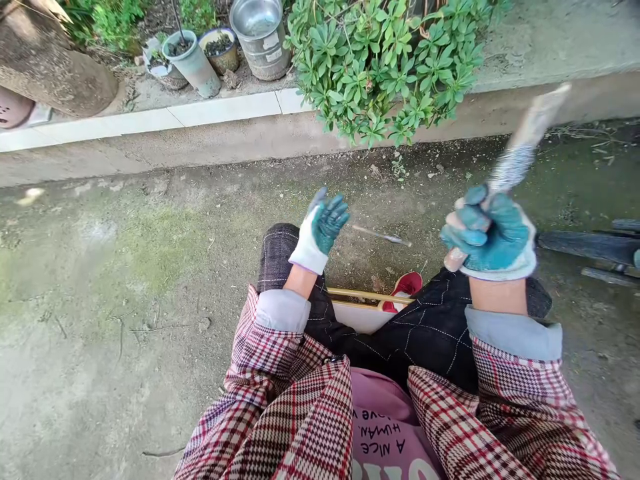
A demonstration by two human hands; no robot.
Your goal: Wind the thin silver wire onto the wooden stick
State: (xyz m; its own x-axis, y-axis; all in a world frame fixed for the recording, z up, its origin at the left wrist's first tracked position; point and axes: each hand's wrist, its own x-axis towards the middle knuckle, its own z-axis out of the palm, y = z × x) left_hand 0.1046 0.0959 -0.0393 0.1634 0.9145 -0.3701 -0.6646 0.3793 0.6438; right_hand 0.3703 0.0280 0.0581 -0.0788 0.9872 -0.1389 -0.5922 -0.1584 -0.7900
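My right hand point(490, 233), in a white and teal work glove, is raised at the right with its fingers wrapped round a wooden stick point(537, 127). Grey, wire-like winding covers part of the stick above the fist; its pale far end is blurred and a short butt shows below the fingers. Over my left knee, my left hand point(324, 230) in a matching glove holds nothing, fingers stretched forward and apart. Just right of it is a thin twig point(383, 235), blurred; I cannot tell whether it is in the air or on the ground.
A white object with a yellow edge point(357, 313) lies between my legs beside a red shoe point(409, 285). Dark wooden pieces point(595, 248) are at the right. Ahead runs a low ledge point(225, 110) with plant pots point(195, 67), a metal pot point(263, 50) and a leafy bush point(380, 67).
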